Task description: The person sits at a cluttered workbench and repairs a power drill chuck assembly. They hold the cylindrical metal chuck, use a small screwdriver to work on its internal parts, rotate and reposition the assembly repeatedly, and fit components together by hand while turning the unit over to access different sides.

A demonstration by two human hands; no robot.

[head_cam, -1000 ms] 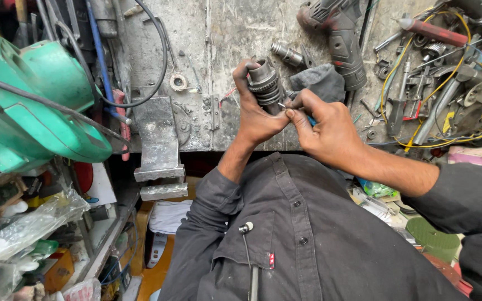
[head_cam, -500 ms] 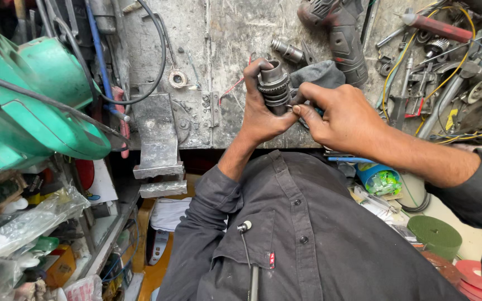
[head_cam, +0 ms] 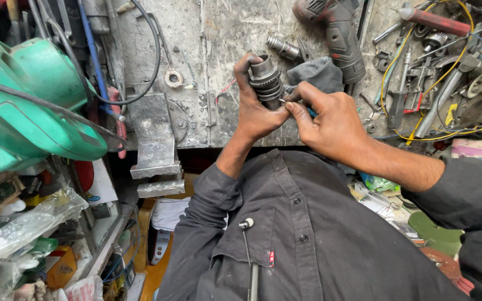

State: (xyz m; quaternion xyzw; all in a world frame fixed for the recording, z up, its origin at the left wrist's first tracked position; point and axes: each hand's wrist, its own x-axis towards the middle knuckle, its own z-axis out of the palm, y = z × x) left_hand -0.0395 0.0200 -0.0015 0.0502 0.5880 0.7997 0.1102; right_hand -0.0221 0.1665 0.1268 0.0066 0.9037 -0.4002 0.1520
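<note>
The left hand (head_cam: 258,108) is wrapped around a dark metal part (head_cam: 266,83) with a ring of small teeth, and its fingers are closed tight on it. The part is held up in the air over the grey metal bench (head_cam: 218,56), near the front edge. The right hand (head_cam: 330,120) is just beside the part, on its right. Its thumb and first finger are pinched together on something small and thin with a bit of blue on it; it may be a little tool, but it is too small to tell. The tip of that small thing touches the lower side of the part. A grey rag (head_cam: 319,75) lies on the bench right behind the right hand. A dark power tool (head_cam: 338,39) lies past the rag, and a small shiny metal cylinder (head_cam: 284,49) lies next to it. On the far right is a heap of tools with yellow wires (head_cam: 389,78). A big green machine (head_cam: 29,106) sits on the left, well apart from both hands.
</note>
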